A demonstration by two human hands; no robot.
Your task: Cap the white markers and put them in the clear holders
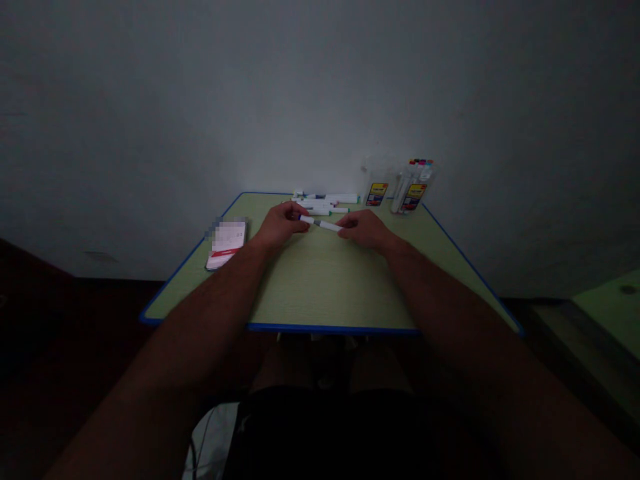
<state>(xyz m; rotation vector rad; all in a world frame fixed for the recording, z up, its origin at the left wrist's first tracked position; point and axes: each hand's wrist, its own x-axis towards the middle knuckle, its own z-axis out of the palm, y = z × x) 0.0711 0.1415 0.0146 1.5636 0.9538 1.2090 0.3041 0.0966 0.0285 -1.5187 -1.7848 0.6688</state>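
Note:
A white marker (329, 226) with a grey band and a blue-purple end spans the gap between my two hands, above the table (330, 287). My left hand (283, 225) pinches its blue-purple end, and the fingers of my right hand (364, 229) close around its other end. I cannot tell whether the left end is a cap coming away from the body. Just behind my hands lie several white markers (343, 199) with green, purple and blue ends, partly hidden by my left fingers.
Two clear plastic cases stand at the back right: one (377, 193) seems without markers, the other (414, 193) holds several with coloured tops. A white and red phone-like item (227, 245) lies on the left. Blue edging rims the table, and a wall rises behind it.

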